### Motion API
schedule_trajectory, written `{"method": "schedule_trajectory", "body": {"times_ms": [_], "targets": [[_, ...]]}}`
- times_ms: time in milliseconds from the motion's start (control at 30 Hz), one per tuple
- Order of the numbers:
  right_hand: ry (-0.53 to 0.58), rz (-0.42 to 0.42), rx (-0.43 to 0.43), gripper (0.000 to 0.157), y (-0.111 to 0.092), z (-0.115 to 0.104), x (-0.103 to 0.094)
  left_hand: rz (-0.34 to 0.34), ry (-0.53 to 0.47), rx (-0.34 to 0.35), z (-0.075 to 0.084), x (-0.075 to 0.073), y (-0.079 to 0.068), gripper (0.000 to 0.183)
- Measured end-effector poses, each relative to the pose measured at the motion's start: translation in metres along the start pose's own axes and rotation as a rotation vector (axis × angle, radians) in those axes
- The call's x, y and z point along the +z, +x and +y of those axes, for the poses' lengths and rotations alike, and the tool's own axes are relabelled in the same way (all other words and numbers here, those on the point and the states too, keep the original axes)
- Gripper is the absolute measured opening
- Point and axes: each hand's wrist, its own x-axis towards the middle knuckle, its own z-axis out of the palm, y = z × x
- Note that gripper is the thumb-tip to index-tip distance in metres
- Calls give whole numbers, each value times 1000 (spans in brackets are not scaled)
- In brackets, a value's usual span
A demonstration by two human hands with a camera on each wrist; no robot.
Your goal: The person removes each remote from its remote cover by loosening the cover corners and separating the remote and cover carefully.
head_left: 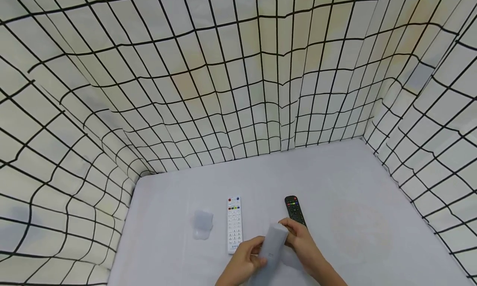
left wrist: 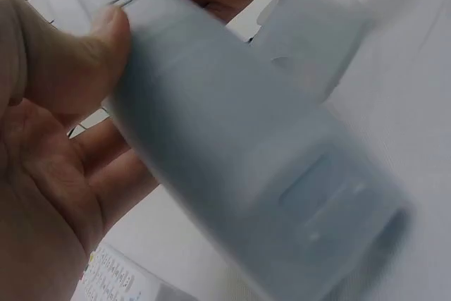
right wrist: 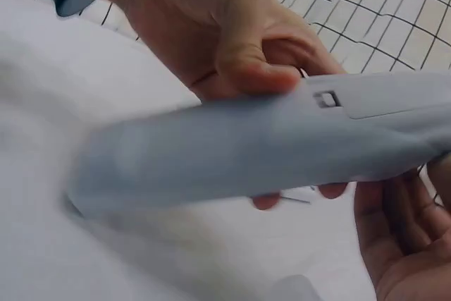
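Between my two hands is a long pale-grey remote control (head_left: pixel 273 246), back side up, in what looks like a translucent cover. My left hand (head_left: pixel 242 261) grips its side, the thumb lying near a small latch-like mark on the back. At its far end my right hand (head_left: pixel 301 241) holds the edge with fingers and thumb; the right wrist view cuts off much of this hand (right wrist: pixel 416 259). A white remote (head_left: pixel 234 224) lies left of my hands. Just beyond my right hand lies a black remote (head_left: pixel 294 209), its lower end hidden.
Left of the white remote lies a crumpled translucent piece (head_left: pixel 203 224). Another translucent piece (left wrist: pixel 313 33) rests beside the held remote. White cloth (head_left: pixel 167 211) covers the table. Black-gridded walls (head_left: pixel 223 91) of pale fabric stand at the back and both sides.
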Motion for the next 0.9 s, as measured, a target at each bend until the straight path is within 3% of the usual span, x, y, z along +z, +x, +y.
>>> {"method": "schedule_trajectory", "body": {"times_ms": [100,233,367,533,667,900], "targets": [[109,89,-13,39,-3,8,5,91,27,-3,-2,4,2,47],[179,168,-98,45,-5,13,12,204,76,13,-2,10,6,46],[78,210,-207,37,-6,16,15,290,114,13,-1,15,12,46],[3,240,-304,36,-6,15,18,353,265,96,1,22,10,44],[4,249,-377,36,-5,9,21,471,412,251,6,24,10,46],[-79,181,-550,37,-6,1,26,774,742,666,9,13,17,39]]}}
